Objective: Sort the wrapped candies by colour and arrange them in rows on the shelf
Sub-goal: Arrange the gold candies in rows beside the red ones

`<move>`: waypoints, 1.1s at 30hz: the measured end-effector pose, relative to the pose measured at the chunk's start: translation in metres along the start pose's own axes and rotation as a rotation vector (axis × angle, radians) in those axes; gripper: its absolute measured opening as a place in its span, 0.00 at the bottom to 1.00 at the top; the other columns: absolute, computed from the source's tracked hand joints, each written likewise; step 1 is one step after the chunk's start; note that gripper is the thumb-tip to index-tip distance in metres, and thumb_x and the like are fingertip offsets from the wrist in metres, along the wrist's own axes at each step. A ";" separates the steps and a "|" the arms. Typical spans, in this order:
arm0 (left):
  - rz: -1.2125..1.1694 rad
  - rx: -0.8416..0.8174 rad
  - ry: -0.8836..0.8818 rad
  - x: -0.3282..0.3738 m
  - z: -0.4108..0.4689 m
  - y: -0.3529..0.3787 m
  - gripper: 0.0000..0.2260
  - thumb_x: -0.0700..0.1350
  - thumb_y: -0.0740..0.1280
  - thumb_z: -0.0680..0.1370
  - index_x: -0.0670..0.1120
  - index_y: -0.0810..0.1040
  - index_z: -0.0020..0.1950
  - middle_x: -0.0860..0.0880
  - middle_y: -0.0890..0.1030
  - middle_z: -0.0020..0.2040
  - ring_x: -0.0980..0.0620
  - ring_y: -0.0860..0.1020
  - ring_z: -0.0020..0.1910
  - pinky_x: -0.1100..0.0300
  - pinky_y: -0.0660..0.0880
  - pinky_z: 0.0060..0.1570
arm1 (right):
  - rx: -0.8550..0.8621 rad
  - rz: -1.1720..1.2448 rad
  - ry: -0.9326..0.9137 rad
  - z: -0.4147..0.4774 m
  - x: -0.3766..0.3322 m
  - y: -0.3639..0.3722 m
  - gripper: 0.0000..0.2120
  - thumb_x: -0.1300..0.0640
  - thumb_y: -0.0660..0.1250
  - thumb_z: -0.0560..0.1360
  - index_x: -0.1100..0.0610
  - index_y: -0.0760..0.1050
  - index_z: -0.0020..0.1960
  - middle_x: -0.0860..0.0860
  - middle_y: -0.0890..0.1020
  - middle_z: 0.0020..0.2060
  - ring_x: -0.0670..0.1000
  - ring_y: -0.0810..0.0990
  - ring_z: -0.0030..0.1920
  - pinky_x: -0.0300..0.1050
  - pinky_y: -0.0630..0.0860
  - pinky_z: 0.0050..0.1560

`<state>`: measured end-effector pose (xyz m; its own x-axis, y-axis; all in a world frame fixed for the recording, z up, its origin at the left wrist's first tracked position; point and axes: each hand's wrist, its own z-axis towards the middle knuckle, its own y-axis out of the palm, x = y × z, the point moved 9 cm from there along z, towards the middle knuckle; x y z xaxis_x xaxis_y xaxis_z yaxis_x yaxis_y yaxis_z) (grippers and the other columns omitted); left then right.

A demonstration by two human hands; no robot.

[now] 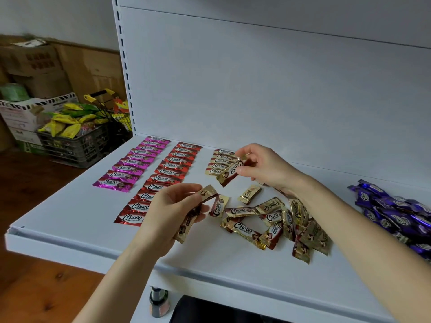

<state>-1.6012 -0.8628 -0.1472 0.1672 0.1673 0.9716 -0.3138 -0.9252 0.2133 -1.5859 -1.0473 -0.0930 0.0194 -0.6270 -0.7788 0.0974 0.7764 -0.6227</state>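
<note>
On the white shelf (70, 220) lie a row of pink candies (133, 164), a row of red candies (163, 176) and a short row of gold candies (218, 163). My right hand (263, 166) pinches one gold candy (229, 172) just above the near end of the gold row. My left hand (170, 213) holds gold candies (189, 222) over the shelf's front half, beside the red row. A loose heap of gold candies (275, 220) lies under my right forearm. A pile of purple candies (394, 215) sits at the far right.
Left of the shelf, on the wooden floor, a dark crate (74, 143) holds yellow snack bags, with cardboard boxes (35, 66) behind it. The shelf's back panel (256, 89) rises right behind the rows. A small bottle (158, 301) stands below the shelf.
</note>
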 end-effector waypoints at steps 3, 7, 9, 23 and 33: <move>-0.002 0.025 0.014 -0.003 -0.003 -0.003 0.04 0.34 0.67 0.75 0.38 0.79 0.49 0.41 0.82 0.37 0.51 0.82 0.31 0.62 0.79 0.32 | -0.077 -0.170 0.020 0.020 -0.003 0.007 0.13 0.65 0.67 0.73 0.60 0.72 0.57 0.49 0.77 0.41 0.47 0.75 0.42 0.32 0.69 0.36; -0.071 0.078 -0.008 -0.009 -0.002 -0.009 0.03 0.34 0.67 0.75 0.38 0.79 0.46 0.43 0.82 0.37 0.53 0.81 0.30 0.62 0.80 0.32 | -0.267 -0.307 -0.006 0.036 -0.007 0.039 0.10 0.66 0.65 0.73 0.56 0.76 0.52 0.49 0.76 0.43 0.46 0.74 0.43 0.39 0.71 0.47; -0.130 0.092 -0.038 -0.013 -0.001 -0.009 0.05 0.32 0.65 0.75 0.40 0.80 0.45 0.45 0.82 0.35 0.53 0.80 0.29 0.61 0.80 0.32 | -0.298 -0.340 -0.041 0.041 -0.008 0.056 0.13 0.67 0.65 0.73 0.56 0.77 0.55 0.50 0.77 0.48 0.46 0.74 0.46 0.41 0.72 0.51; -0.123 0.025 0.013 -0.016 -0.001 -0.006 0.05 0.31 0.65 0.75 0.39 0.75 0.49 0.46 0.84 0.34 0.52 0.82 0.33 0.62 0.80 0.33 | -0.097 -0.380 -0.123 0.020 0.015 0.047 0.09 0.62 0.67 0.74 0.58 0.79 0.54 0.49 0.79 0.52 0.42 0.73 0.51 0.21 0.65 0.43; -0.110 0.017 0.024 -0.017 -0.001 -0.005 0.05 0.32 0.65 0.75 0.39 0.75 0.49 0.45 0.84 0.36 0.51 0.83 0.34 0.62 0.80 0.34 | -0.089 -0.523 -0.113 0.017 0.022 0.046 0.12 0.59 0.61 0.78 0.56 0.77 0.59 0.52 0.76 0.56 0.49 0.73 0.57 0.39 0.66 0.57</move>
<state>-1.6030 -0.8604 -0.1651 0.1772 0.2764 0.9446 -0.2787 -0.9064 0.3175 -1.5641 -1.0262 -0.1375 0.0986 -0.9304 -0.3529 0.0384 0.3579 -0.9330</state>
